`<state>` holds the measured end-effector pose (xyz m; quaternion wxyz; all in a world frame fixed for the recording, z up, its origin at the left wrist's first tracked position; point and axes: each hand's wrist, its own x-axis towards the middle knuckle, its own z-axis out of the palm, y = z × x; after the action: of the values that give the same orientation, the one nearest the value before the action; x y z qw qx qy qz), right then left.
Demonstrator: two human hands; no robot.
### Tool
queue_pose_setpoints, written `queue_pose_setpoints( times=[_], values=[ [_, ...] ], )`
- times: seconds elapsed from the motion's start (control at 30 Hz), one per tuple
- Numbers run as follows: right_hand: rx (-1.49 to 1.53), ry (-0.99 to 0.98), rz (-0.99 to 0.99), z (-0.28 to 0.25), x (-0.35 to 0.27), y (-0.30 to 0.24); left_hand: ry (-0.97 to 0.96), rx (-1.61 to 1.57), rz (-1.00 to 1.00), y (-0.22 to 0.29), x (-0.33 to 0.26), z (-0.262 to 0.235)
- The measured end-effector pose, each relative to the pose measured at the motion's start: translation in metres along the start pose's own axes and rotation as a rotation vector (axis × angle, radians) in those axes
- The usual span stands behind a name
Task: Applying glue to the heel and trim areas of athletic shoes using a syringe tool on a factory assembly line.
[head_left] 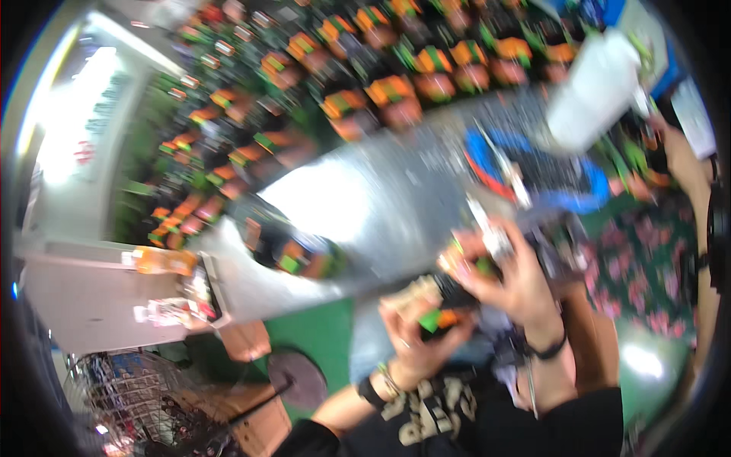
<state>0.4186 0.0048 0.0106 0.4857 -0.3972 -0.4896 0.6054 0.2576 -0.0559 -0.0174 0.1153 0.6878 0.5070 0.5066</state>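
Motion blur softens the whole view. My left hand (411,350) is closed around a small dark figure-like piece (435,321) with green and orange parts, held low in front of my chest. In my right hand (521,286), beside and slightly above the left, is a slim white tube-like tool (487,225), gripped between thumb and fingers. Its exact kind is too blurred to tell. A dark patch lies between the two hands, partly hidden by the fingers.
Rows of similar orange-and-green pieces (392,91) cover the metal table's (396,206) far side. A blue-rimmed tray (598,186) and a white container (590,91) stand at right, near another person's hand (678,152). A fan (129,411) stands lower left.
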Motion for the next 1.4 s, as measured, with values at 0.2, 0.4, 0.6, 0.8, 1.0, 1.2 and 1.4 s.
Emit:
queue_pose_setpoints(
  times=[0.2, 0.4, 0.6, 0.8, 1.0, 1.2, 1.4],
  values=[
    [0.006, -0.001, -0.127, -0.009, -0.016, 0.003, 0.012, -0.138, -0.093, 0.002, -0.010, 0.007],
    [0.089, 0.266, -0.371, -0.021, -0.018, 0.012, -0.048, -0.134, -0.223, 0.020, -0.001, -0.004],
    [-0.282, 0.303, -0.398, -0.032, -0.008, 0.036, 0.033, -0.120, -0.226, 0.012, -0.006, -0.001],
    [-0.907, 0.122, -0.619, -0.042, 0.012, 0.081, 0.065, -0.178, -0.069, 0.015, 0.028, -0.036],
    [-0.924, 0.080, -0.543, -0.043, 0.003, 0.071, 0.236, -0.117, 0.292, 0.024, 0.098, -0.078],
    [-0.962, -0.010, -0.446, -0.052, 0.002, 0.072, -0.255, 0.120, 0.510, 0.020, 0.137, -0.089],
    [-1.047, -0.033, -0.529, -0.056, 0.012, 0.084, -0.633, 0.282, 0.479, -0.004, 0.131, -0.032]
  ],
)
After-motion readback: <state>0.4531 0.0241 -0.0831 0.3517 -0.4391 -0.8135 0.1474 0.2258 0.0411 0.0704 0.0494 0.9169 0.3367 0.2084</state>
